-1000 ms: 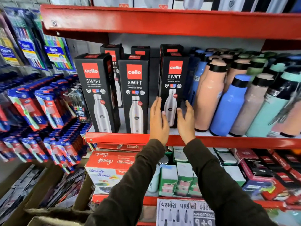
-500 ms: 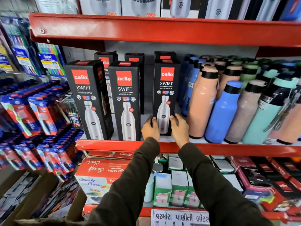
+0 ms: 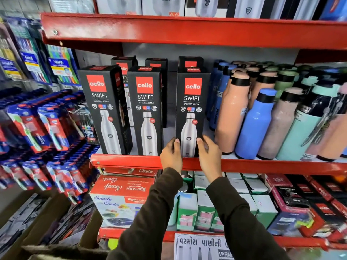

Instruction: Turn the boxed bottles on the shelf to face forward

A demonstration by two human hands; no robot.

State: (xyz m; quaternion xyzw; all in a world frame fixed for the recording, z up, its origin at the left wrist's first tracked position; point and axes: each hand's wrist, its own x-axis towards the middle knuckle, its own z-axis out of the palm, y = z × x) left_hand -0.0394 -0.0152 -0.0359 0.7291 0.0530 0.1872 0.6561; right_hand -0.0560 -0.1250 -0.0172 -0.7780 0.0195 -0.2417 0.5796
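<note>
Three black boxed bottles stand in a front row on the red shelf (image 3: pixel 127 161), all with their red-logo fronts facing me: the left box (image 3: pixel 105 109), the middle box (image 3: pixel 147 113) and the right box (image 3: pixel 191 102). My left hand (image 3: pixel 171 154) grips the right box's lower left edge, thumb on its front. On that box's lower right edge is my right hand (image 3: pixel 209 154), thumb against the corner. Behind the front row, the tops of more black boxes (image 3: pixel 190 61) show.
Loose peach bottles (image 3: pixel 232 117), blue bottles (image 3: pixel 255 124) and others crowd the shelf right of the boxes, close to my right hand. Toothbrush packs (image 3: pixel 47 124) hang at the left. The shelf below holds a red combo carton (image 3: pixel 120 188) and small boxes.
Both hands slid down from the middle of the right box to its base. The box now stands at the shelf's front edge, in line with the other two.
</note>
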